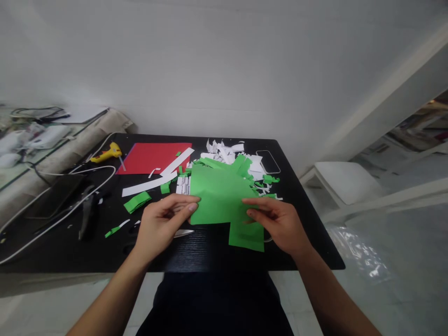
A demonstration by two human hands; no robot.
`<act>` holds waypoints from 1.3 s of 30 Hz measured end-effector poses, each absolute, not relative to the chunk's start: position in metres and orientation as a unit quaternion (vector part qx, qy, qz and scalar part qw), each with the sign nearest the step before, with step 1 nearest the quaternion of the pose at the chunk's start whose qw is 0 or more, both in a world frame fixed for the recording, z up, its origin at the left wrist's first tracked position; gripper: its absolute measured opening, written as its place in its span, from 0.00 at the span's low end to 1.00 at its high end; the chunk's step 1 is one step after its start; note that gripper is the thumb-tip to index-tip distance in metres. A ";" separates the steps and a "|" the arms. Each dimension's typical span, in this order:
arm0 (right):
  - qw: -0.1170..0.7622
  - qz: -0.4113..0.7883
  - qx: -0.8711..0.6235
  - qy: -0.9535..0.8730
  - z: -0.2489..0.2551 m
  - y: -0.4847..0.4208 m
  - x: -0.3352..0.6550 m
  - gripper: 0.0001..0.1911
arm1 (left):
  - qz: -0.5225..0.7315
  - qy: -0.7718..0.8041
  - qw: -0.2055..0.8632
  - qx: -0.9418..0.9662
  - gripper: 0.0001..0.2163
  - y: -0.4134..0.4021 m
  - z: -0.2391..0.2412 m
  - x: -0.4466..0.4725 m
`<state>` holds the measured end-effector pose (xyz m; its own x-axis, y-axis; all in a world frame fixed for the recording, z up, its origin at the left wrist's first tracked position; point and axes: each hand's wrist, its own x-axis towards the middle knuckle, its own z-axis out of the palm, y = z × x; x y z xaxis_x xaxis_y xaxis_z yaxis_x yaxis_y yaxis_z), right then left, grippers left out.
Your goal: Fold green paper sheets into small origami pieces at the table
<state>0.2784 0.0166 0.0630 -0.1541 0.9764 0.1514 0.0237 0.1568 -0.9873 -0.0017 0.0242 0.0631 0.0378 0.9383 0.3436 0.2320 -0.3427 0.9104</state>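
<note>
Centrally, over the tabletop (210, 252), the left hand (161, 223) pinches the green paper (217, 196) at eight o'clock; the right hand (281, 223), grip unclear, touches it at four; uneven tension could crease or tear it.

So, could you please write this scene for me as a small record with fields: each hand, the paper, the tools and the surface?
Left hand: fingers holding the left edge of the green paper
Right hand: fingers at the paper's right side; exact grip unclear
Paper shape: wide, with a narrower part below at right; one sheet or two, cannot tell
Behind paper: white scraps, phone to their right
Back left: red sheet, yellow glue gun
Tool beside left hand: pointed blade, partly hidden
Surface: black table
</note>
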 end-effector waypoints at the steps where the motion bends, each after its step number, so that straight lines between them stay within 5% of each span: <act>1: 0.481 0.479 -0.438 -0.589 0.062 0.016 0.279 0.13 | 0.515 0.462 0.352 0.630 0.05 0.024 0.062 -0.002; 18: 0.469 0.443 -0.514 -0.565 0.050 0.029 0.280 0.17 | 0.457 0.433 0.420 0.654 0.01 0.006 0.038 0.009; 31: 0.483 0.390 -0.525 -0.583 0.047 0.024 0.274 0.16 | 0.465 0.443 0.570 0.513 0.12 -0.001 0.026 0.019; 39: 0.467 0.403 -0.513 -0.596 0.044 0.022 0.271 0.16 | 0.450 0.487 0.516 0.543 0.14 0.004 0.028 0.020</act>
